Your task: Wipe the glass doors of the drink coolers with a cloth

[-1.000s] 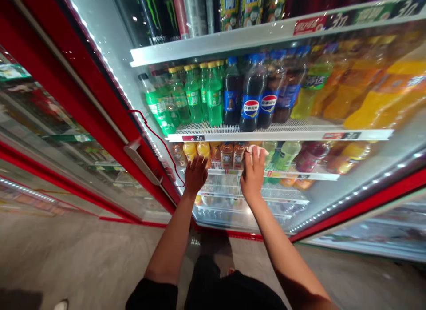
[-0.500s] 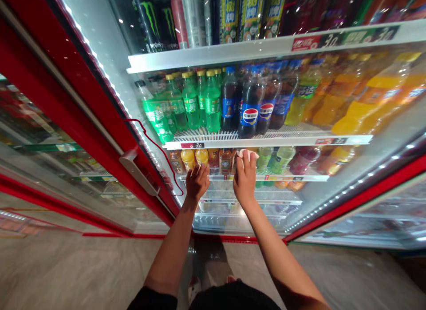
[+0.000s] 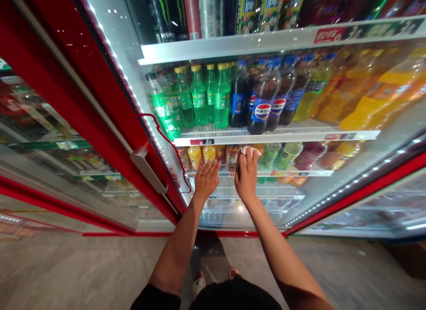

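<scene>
Both hands reach into an open drinks cooler at a low shelf [image 3: 299, 172]. My left hand [image 3: 207, 180] lies with fingers stretched out at the shelf's front edge, just below two yellow bottles [image 3: 201, 154]. My right hand [image 3: 246, 176] is closed on a white cloth [image 3: 245, 151], pressed against small brown bottles [image 3: 230, 156] on that shelf. Green and pale bottles [image 3: 281, 154] stand to the right of the cloth.
The shelf above [image 3: 276, 134] carries green soda bottles [image 3: 206, 97], dark cola bottles [image 3: 262, 101] and orange ones [image 3: 366, 97]. Cans [image 3: 199, 12] fill the top shelf. The red-framed glass door [image 3: 83, 123] with its handle [image 3: 148, 170] stands open at left. Grey floor lies below.
The view shifted slightly. My left hand's fingers went from curled at the shelf edge to stretched flat; my right hand stays with the cloth on the brown bottles.
</scene>
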A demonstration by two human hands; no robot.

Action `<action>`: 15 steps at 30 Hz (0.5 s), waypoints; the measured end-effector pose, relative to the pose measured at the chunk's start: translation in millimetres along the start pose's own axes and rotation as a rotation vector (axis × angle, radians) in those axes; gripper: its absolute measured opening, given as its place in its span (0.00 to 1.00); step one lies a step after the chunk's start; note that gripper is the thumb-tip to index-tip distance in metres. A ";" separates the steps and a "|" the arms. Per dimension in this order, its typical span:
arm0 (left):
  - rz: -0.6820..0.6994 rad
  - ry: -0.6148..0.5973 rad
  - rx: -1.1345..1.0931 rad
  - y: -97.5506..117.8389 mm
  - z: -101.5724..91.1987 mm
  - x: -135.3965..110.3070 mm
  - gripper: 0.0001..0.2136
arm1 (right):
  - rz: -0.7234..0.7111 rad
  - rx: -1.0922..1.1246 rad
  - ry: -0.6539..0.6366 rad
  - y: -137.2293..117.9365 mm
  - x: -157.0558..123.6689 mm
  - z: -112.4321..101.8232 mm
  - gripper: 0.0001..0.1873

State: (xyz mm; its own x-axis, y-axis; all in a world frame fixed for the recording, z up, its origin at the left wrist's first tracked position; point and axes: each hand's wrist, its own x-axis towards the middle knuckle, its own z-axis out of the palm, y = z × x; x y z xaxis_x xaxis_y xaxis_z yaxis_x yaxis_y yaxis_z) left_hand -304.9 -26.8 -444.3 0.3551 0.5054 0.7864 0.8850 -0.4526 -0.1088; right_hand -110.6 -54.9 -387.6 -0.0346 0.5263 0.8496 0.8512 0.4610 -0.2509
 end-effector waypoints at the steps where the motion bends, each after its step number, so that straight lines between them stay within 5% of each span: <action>1: 0.020 0.013 -0.006 -0.5 -6.1 0.1 0.29 | -0.030 -0.004 -0.010 0.3 -1.2 1.9 0.54; 8: 0.034 0.061 -0.082 -23.6 -47.4 -13.0 0.32 | -0.056 -0.055 -0.003 22.0 -29.3 -4.8 0.49; 15: -0.031 -0.010 -0.037 -49.5 -31.3 -18.6 0.32 | 0.055 -0.023 0.076 -7.3 -6.3 14.9 0.52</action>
State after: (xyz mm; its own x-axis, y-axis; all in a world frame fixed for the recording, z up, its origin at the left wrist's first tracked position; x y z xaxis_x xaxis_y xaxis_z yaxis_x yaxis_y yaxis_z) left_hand -364.7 -36.8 -434.5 0.3311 0.5269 0.7828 0.8841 -0.4632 -0.0622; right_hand -124.4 -51.0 -398.0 0.0516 0.4938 0.8681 0.8624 0.4163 -0.2880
